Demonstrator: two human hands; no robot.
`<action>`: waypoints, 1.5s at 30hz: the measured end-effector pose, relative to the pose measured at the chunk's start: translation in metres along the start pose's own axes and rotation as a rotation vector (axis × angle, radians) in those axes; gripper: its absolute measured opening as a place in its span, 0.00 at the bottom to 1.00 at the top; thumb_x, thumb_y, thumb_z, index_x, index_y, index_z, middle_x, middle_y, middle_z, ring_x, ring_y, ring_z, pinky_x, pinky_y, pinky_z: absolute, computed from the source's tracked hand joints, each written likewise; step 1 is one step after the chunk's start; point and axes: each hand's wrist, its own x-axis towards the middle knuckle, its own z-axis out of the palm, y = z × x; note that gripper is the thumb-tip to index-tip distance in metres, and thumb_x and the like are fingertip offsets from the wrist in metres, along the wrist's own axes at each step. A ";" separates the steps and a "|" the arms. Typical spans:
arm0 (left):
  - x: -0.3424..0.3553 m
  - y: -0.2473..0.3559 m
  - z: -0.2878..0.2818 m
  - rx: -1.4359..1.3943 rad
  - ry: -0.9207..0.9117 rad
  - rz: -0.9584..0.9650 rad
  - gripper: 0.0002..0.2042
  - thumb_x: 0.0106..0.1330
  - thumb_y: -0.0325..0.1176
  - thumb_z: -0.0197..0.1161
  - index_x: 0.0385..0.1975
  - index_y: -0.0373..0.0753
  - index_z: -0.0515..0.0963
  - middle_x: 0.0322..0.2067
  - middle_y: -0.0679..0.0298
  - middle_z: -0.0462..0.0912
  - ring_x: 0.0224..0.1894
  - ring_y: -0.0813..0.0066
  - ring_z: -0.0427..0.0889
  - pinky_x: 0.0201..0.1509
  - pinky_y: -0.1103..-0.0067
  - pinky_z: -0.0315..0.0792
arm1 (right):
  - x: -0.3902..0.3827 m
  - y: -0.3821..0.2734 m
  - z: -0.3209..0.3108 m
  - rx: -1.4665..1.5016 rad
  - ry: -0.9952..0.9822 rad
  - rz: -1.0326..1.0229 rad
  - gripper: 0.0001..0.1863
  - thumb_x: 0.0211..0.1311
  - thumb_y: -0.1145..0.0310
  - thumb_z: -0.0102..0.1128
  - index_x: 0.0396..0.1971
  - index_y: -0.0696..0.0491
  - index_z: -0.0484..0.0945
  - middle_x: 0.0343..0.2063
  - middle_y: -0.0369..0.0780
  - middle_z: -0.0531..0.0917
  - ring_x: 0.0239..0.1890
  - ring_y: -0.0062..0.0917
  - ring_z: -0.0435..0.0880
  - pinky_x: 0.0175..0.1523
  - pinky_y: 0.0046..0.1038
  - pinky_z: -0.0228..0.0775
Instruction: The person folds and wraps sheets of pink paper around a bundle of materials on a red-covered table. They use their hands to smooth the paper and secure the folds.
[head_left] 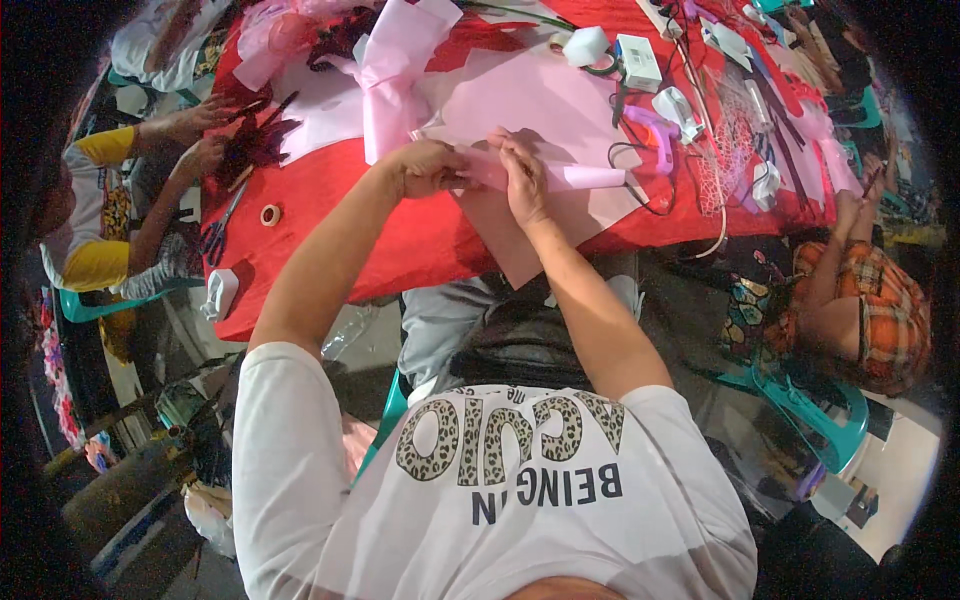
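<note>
At the left of the frame we see a co-worker's hands over dark material, with scissors and a small tape roll on the red cloth below them. Toward the middle, our left hand is closed around the left part of a pink paper roll; just above it stands a tall fold of pink wrap, and we cannot tell whether the two are joined.

The roll lies at upper centre, in front of a flat pink sheet. From our left hand's grip it runs rightward, its long axis almost level across the frame and dipping slightly to the right. Our right hand crosses its middle, fingers fairly straight and aimed up the frame; whether that hand grips or only presses, we cannot tell. The roll's free end points right, so our right hand is nearer to it, and our left is at the opposite part.

Further right, beyond that end and a little higher, we have a purple glue gun, well apart from our left hand.
</note>
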 end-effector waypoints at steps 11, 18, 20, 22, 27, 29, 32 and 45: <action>-0.003 0.014 0.020 -0.120 0.172 0.006 0.17 0.61 0.22 0.52 0.50 0.27 0.66 0.44 0.52 0.76 0.47 0.63 0.77 0.53 0.70 0.73 | 0.002 0.002 -0.002 0.016 0.006 0.051 0.11 0.59 0.71 0.47 0.35 0.59 0.77 0.50 0.44 0.75 0.52 0.30 0.73 0.56 0.26 0.61; 0.007 0.005 0.001 -0.199 0.060 -0.038 0.16 0.62 0.23 0.52 0.51 0.31 0.66 0.38 0.63 0.77 0.33 0.77 0.79 0.47 0.73 0.78 | 0.001 0.003 -0.001 -0.145 -0.092 0.026 0.12 0.55 0.69 0.51 0.35 0.58 0.78 0.51 0.46 0.74 0.54 0.32 0.72 0.56 0.28 0.61; 0.006 0.003 -0.004 -0.208 0.073 -0.059 0.17 0.62 0.23 0.52 0.52 0.31 0.65 0.38 0.63 0.77 0.33 0.77 0.79 0.47 0.73 0.78 | 0.000 -0.004 0.003 -0.105 -0.106 0.024 0.11 0.53 0.70 0.51 0.33 0.57 0.79 0.51 0.47 0.73 0.55 0.32 0.70 0.57 0.28 0.61; 0.006 0.008 0.003 -0.165 0.042 -0.045 0.16 0.62 0.25 0.54 0.50 0.28 0.67 0.43 0.60 0.75 0.40 0.73 0.78 0.49 0.71 0.77 | 0.000 -0.003 -0.002 -0.124 -0.104 0.010 0.11 0.52 0.71 0.51 0.32 0.56 0.80 0.52 0.48 0.73 0.56 0.33 0.69 0.57 0.28 0.60; 0.002 0.012 0.008 -0.100 0.028 -0.009 0.17 0.61 0.26 0.56 0.49 0.26 0.67 0.45 0.59 0.75 0.43 0.72 0.78 0.48 0.73 0.77 | -0.001 -0.003 -0.001 -0.227 -0.112 -0.009 0.10 0.48 0.72 0.52 0.28 0.55 0.81 0.52 0.49 0.72 0.57 0.34 0.68 0.58 0.28 0.60; 0.001 0.010 -0.001 -0.024 -0.036 0.012 0.20 0.60 0.25 0.56 0.52 0.26 0.65 0.47 0.58 0.74 0.43 0.71 0.78 0.49 0.74 0.77 | -0.002 -0.004 0.003 -0.225 -0.123 0.000 0.10 0.47 0.72 0.52 0.29 0.55 0.81 0.52 0.48 0.72 0.56 0.35 0.69 0.58 0.28 0.60; 0.004 0.010 0.006 -0.130 0.058 -0.052 0.21 0.57 0.25 0.58 0.51 0.28 0.67 0.49 0.57 0.71 0.45 0.71 0.77 0.49 0.75 0.76 | -0.001 0.000 -0.003 -0.261 -0.133 -0.020 0.11 0.46 0.73 0.52 0.30 0.56 0.81 0.52 0.48 0.72 0.54 0.34 0.71 0.56 0.27 0.63; -0.003 0.006 0.021 0.127 0.210 0.118 0.19 0.58 0.27 0.60 0.48 0.26 0.68 0.40 0.55 0.76 0.35 0.70 0.80 0.38 0.77 0.79 | -0.003 0.002 -0.002 -0.215 -0.135 0.005 0.14 0.44 0.72 0.52 0.33 0.58 0.80 0.54 0.47 0.71 0.51 0.32 0.74 0.53 0.27 0.67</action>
